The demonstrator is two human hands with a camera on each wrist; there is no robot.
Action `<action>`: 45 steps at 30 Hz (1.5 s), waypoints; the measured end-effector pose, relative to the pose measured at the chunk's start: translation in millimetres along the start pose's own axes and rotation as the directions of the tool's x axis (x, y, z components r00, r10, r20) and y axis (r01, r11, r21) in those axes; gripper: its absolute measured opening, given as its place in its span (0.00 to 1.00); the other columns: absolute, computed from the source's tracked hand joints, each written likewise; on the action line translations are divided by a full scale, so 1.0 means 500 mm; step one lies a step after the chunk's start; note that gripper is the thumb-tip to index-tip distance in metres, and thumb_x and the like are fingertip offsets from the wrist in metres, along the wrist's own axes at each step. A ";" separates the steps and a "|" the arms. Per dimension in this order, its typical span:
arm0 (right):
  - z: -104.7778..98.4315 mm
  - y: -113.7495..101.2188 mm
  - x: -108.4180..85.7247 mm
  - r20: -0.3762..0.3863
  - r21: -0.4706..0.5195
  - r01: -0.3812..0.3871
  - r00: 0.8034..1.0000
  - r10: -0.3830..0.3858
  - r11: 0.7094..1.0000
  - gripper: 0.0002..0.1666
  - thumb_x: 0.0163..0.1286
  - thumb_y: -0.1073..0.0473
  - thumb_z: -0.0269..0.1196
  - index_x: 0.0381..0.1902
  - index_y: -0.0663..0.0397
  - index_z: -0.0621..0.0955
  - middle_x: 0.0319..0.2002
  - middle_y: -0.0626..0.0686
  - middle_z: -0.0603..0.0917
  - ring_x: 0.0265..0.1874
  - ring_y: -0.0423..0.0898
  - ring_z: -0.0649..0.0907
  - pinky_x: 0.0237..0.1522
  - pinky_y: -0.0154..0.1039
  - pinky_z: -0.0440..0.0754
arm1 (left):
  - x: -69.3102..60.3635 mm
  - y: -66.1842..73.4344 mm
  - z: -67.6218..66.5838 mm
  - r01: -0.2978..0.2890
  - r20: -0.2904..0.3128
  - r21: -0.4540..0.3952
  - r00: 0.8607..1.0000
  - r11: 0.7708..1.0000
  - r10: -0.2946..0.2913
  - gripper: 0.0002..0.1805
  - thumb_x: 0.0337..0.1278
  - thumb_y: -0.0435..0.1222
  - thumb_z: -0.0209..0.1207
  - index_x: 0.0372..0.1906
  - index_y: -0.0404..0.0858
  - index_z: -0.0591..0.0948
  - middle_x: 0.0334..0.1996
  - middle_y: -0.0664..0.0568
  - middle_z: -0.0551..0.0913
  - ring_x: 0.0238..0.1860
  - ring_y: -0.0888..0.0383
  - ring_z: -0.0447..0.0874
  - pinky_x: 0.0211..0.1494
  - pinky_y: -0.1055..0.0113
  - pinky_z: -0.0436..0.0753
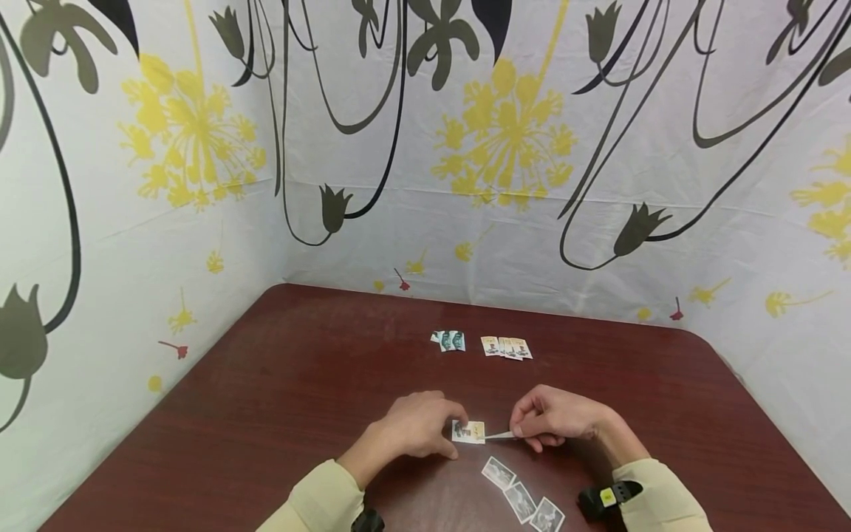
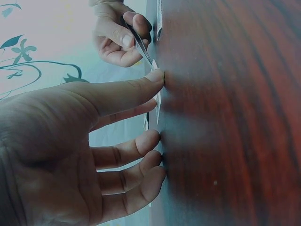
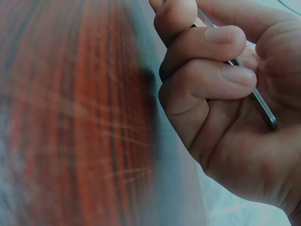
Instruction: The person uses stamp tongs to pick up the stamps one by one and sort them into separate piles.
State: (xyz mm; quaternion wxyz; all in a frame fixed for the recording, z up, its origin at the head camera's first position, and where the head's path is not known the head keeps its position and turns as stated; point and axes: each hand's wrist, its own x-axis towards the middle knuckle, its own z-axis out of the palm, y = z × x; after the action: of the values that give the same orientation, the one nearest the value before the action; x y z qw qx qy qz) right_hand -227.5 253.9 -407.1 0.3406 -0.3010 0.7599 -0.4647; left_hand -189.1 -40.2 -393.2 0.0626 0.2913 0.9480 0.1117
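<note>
A small yellow-and-white card [image 1: 473, 432] lies on the table between the hands. My left hand [image 1: 420, 425] rests over its left end, fingers loosely bent; in the left wrist view the left hand's [image 2: 89, 146] thumb and fingertips touch the tabletop around the card. Thin metal tweezers [image 1: 500, 435] are gripped in my right hand [image 1: 558, 415], their tip at the card's right edge. The right wrist view shows the right hand [image 3: 221, 94] with fingers curled round the dark tweezers [image 3: 264, 110]. Whether the tips pinch the card I cannot tell.
Three grey picture cards [image 1: 519, 501] lie nearer the table's front. Farther back are a group of teal cards [image 1: 452, 340] and a row of several yellowish cards [image 1: 510, 348]. The dark red table [image 1: 332, 355] meets a patterned cloth wall [image 1: 399, 162].
</note>
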 end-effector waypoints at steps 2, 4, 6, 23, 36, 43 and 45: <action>0.000 0.000 0.000 -0.004 0.002 0.003 1.000 -0.003 1.000 0.14 0.77 0.62 0.61 0.41 0.72 0.85 0.23 0.80 0.73 0.14 0.34 0.70 0.17 0.29 0.67 | 0.000 0.000 0.000 0.000 0.001 0.001 1.000 1.000 0.000 0.22 0.45 0.53 0.80 0.49 0.60 0.88 0.38 0.63 0.83 0.40 0.64 0.79 0.36 0.62 0.78; 0.000 0.000 -0.001 -0.008 0.007 0.000 1.000 0.000 1.000 0.14 0.78 0.62 0.61 0.41 0.72 0.85 0.24 0.82 0.72 0.14 0.34 0.70 0.17 0.29 0.67 | 0.000 0.000 0.000 0.002 0.000 0.001 1.000 1.000 -0.002 0.22 0.45 0.53 0.80 0.48 0.60 0.89 0.38 0.63 0.83 0.39 0.64 0.78 0.35 0.62 0.78; 0.000 0.001 -0.001 -0.013 0.009 -0.005 1.000 0.005 1.000 0.14 0.78 0.62 0.62 0.41 0.71 0.85 0.24 0.81 0.72 0.13 0.34 0.70 0.17 0.29 0.67 | 0.000 -0.001 0.000 0.001 -0.002 -0.001 1.000 1.000 -0.001 0.21 0.45 0.53 0.80 0.48 0.59 0.89 0.37 0.64 0.82 0.38 0.64 0.78 0.35 0.63 0.77; 0.006 -0.004 0.009 0.011 0.053 -0.013 1.000 0.013 0.998 0.16 0.79 0.60 0.61 0.45 0.71 0.86 0.23 0.46 0.87 0.14 0.33 0.76 0.18 0.28 0.74 | 0.000 0.003 0.005 0.015 -0.021 0.011 1.000 1.000 -0.014 0.22 0.43 0.53 0.81 0.46 0.56 0.89 0.36 0.62 0.76 0.36 0.62 0.75 0.32 0.62 0.76; 0.012 -0.005 0.011 0.016 0.073 -0.029 0.999 0.028 0.997 0.15 0.79 0.60 0.62 0.45 0.71 0.86 0.25 0.50 0.88 0.14 0.33 0.78 0.18 0.28 0.75 | 0.000 0.010 0.005 -0.034 -0.041 0.067 0.998 0.997 0.037 0.17 0.43 0.51 0.82 0.39 0.53 0.90 0.40 0.63 0.82 0.42 0.61 0.79 0.33 0.64 0.79; 0.014 -0.008 0.011 -0.005 0.070 -0.019 1.000 0.020 0.997 0.15 0.78 0.60 0.62 0.45 0.71 0.86 0.26 0.56 0.88 0.14 0.34 0.77 0.17 0.29 0.75 | 0.001 0.013 0.005 -0.038 -0.044 0.069 0.998 0.997 0.041 0.15 0.43 0.50 0.82 0.36 0.54 0.90 0.34 0.63 0.80 0.38 0.62 0.78 0.32 0.65 0.76; 0.014 -0.007 0.011 -0.009 0.068 -0.020 1.000 0.021 0.997 0.15 0.78 0.60 0.62 0.45 0.70 0.86 0.26 0.57 0.88 0.14 0.34 0.77 0.17 0.29 0.75 | 0.001 0.014 0.004 -0.039 -0.045 0.067 0.998 0.997 0.043 0.15 0.42 0.50 0.82 0.35 0.54 0.89 0.32 0.63 0.79 0.37 0.62 0.78 0.31 0.65 0.76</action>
State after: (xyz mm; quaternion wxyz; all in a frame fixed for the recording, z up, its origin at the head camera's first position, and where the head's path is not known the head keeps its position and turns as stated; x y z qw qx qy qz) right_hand -224.5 244.8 -407.3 0.3516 -0.2790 0.7485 -0.4882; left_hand -185.4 -34.1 -393.7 0.0285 0.3100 0.9462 0.0883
